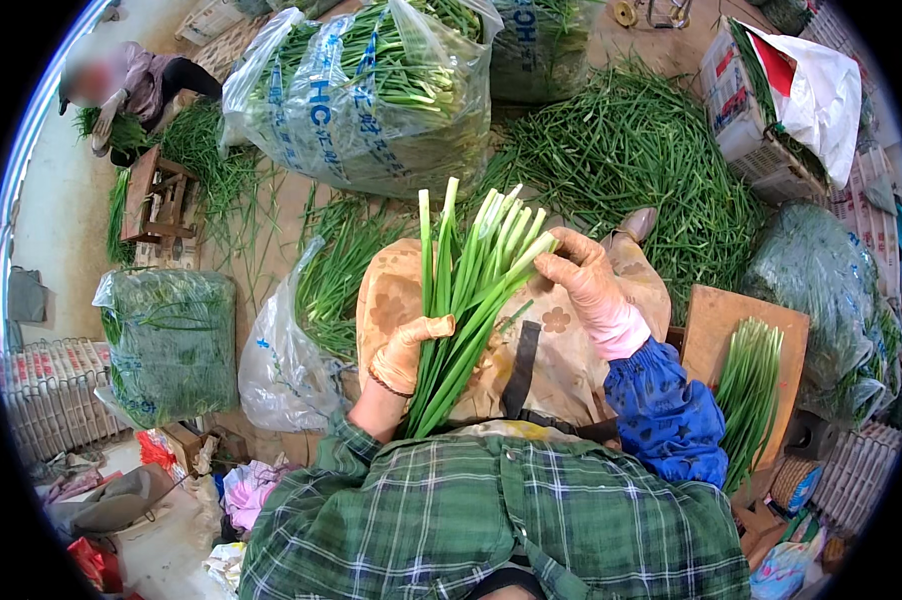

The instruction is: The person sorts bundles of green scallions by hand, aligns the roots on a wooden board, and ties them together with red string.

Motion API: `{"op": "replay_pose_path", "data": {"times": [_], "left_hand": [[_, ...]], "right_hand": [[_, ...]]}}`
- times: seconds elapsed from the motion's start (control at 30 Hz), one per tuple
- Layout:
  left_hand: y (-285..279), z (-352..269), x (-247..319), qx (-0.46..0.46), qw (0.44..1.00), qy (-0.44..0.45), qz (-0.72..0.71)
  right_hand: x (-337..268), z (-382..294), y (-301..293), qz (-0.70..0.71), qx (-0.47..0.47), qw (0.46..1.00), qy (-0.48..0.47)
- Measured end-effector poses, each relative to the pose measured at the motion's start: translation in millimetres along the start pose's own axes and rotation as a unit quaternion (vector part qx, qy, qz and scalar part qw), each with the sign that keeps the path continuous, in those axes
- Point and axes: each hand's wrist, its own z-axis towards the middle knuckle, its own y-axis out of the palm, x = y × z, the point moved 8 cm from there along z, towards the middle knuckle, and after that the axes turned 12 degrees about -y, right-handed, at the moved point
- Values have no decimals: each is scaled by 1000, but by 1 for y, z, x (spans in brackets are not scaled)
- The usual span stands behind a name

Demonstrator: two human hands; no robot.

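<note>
My left hand [404,351], in a thin tan glove, is closed around a bunch of long green leafy stalks [458,330], probably garlic chives or green garlic, over my lap. Their pale cut ends point away from me and fan apart. My right hand [582,274], gloved too, pinches the pale end of a stalk at the right side of the bunch between thumb and fingers. A bundle of thinner green stalks [755,390] lies on a wooden board [704,319] to my right.
Ahead stands a large plastic bag of green stalks [376,142], beside a heap of loose leaves [646,157]. At left are a packed bag [169,345], a clear plastic bag [282,367] and a wooden stool [141,195]. Another person [147,82] sits at upper left. A white crate [766,157] stands at upper right.
</note>
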Motion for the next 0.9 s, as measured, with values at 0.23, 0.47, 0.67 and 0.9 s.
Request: {"op": "replay_pose_path", "data": {"times": [0.23,0.47,0.67,0.9], "left_hand": [[17,-4,5,-18,996,13,86],[19,2,-3,20,970,19,240],[2,9,-10,-2,999,-41,36],[-11,12,-5,-8,998,-16,58]], "right_hand": [[-3,-2,12,-88,-23,995,31],[-8,-3,15,-176,-50,977,112],[-19,-3,13,-204,-47,972,106],[-18,-13,2,-125,34,988,80]]}}
